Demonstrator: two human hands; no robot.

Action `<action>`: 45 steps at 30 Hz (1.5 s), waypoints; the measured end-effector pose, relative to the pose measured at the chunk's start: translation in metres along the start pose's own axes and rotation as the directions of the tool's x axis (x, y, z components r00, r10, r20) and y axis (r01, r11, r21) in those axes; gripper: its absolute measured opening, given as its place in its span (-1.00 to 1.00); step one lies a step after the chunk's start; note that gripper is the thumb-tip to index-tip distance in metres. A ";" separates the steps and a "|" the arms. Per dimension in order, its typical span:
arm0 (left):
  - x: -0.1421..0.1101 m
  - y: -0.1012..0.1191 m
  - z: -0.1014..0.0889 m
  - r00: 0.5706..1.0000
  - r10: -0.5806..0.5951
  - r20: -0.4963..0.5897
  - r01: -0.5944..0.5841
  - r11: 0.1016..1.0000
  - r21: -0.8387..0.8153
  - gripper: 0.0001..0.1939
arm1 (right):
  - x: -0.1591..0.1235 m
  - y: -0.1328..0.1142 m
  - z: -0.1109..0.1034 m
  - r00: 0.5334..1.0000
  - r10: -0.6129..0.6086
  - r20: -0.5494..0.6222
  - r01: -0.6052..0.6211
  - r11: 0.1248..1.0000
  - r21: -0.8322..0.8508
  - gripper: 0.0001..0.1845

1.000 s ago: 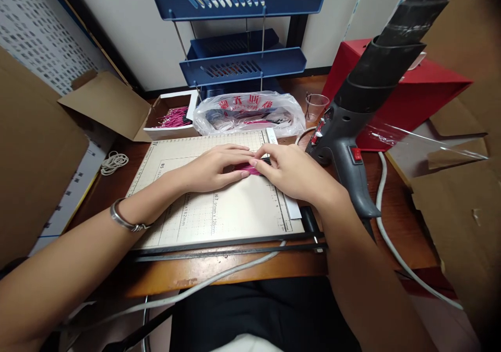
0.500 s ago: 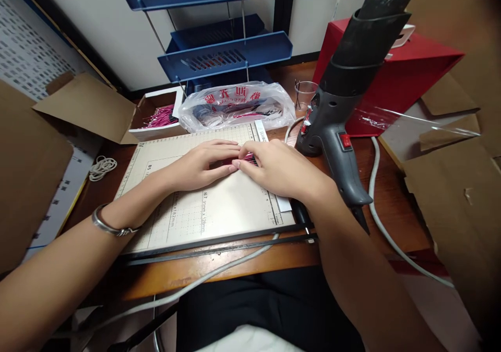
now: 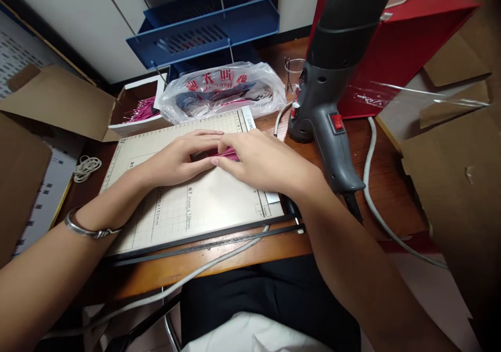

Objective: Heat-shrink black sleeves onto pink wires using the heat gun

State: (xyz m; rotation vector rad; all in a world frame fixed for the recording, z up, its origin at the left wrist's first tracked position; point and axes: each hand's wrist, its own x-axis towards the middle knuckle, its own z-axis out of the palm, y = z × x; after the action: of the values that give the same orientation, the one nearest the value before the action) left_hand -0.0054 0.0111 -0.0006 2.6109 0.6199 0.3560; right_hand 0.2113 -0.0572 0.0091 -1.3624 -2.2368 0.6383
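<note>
Your bundle of pink wires (image 3: 229, 154) lies on the cutting board (image 3: 219, 206), right of its middle; its long axis runs left to right, roughly along the board's near edge, with both ends hidden by your hands; your left hand (image 3: 182, 157) reaches over the left part, fingers extended; your right hand (image 3: 262, 159) curls over the right part; I cannot tell whether either grips the wires.
</note>
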 end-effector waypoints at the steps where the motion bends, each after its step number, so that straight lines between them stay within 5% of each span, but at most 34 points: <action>1: 0.001 0.001 0.000 1.000 0.014 -0.002 -0.014 1.000 -0.004 -0.66 | 0.001 0.002 0.000 1.000 0.009 -0.023 -0.009 1.000 -0.003 -0.71; 14: -0.011 -0.007 0.011 0.996 0.038 -0.078 -0.032 0.996 0.087 -0.55 | 0.011 0.037 0.001 0.981 0.141 -0.131 -0.119 0.979 0.164 -0.65; 34: -0.004 0.006 0.022 0.975 -0.021 -0.220 0.054 0.987 0.148 -0.66 | 0.014 0.045 0.000 0.972 0.196 -0.130 -0.158 0.954 0.256 -0.79; 45: -0.015 -0.006 0.010 0.978 0.176 -0.112 -0.156 0.973 0.170 -0.55 | 0.016 0.049 0.001 0.977 0.184 -0.105 -0.170 0.977 0.129 -0.82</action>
State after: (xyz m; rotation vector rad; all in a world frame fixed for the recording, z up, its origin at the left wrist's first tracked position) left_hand -0.0176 0.0052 -0.0148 2.8207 0.4893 0.5479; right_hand 0.2383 -0.0232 -0.0185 -1.5085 -1.9684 0.7216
